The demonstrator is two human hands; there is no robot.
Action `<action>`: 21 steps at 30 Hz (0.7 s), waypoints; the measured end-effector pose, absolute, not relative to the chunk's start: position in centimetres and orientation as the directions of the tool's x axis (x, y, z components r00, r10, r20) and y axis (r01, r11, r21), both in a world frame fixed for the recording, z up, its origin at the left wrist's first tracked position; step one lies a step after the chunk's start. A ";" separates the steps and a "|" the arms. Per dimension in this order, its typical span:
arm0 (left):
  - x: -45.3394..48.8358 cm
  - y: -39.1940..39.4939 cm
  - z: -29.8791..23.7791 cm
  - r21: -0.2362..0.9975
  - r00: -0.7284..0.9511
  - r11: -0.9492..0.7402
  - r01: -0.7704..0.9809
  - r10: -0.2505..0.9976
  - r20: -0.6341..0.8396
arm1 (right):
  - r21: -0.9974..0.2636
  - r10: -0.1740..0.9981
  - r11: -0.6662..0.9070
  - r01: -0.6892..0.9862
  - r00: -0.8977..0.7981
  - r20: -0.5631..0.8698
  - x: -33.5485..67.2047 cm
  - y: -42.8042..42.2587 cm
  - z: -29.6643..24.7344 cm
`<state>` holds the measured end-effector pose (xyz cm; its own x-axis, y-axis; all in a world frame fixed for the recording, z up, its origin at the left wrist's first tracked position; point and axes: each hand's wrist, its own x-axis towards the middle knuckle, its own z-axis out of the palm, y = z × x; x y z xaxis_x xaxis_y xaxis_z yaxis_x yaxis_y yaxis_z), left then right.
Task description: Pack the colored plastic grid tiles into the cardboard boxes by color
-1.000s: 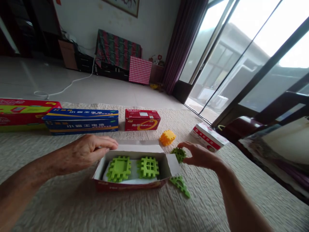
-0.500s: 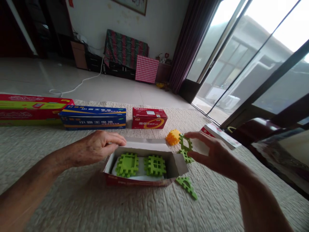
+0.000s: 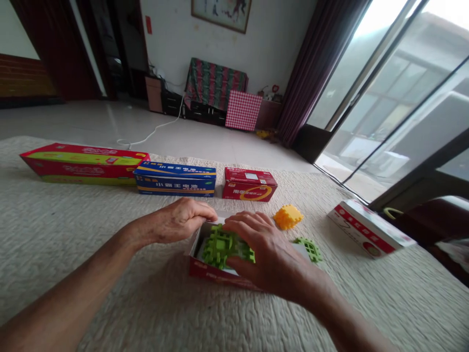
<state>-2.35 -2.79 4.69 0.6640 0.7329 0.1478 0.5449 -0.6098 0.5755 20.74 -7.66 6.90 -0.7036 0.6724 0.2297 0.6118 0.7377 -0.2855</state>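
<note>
My left hand is closed on the back left edge of an open red box, its thumb and fingers pinching the raised flap. Over the box, my right hand reaches down with curved fingers around a green interlocking toy block, low above or touching the other pieces. Green notched blocks lie inside on a pale lining, partly overlapped and hidden by my right hand. On the bed cover beside the box rest another green lattice block and a stack of yellow notched blocks.
Behind the box stand a long red and green box, a blue battery box and a small red box. A white and red box lies at the right. Quilted cream fabric spreads underneath.
My right hand has carried a green block from the right side over into the box. My left hand stays on the flap. The view has turned slightly left.
</note>
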 end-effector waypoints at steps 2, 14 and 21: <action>-2.4 -2.7 4.5 0.576 0.665 -0.618 0.535 0.729 0.164 | -0.273 0.670 0.740 0.615 -0.708 0.223 20.4 -7.6 6.9; -2.6 -2.7 4.3 0.559 0.666 -0.629 0.540 0.725 0.173 | -0.217 0.816 0.549 0.807 -0.462 0.346 30.2 -5.7 6.7; -2.4 -2.7 4.5 0.553 0.662 -0.619 0.557 0.734 0.155 | -0.168 0.935 0.339 0.925 -0.351 -0.043 39.0 -3.7 4.5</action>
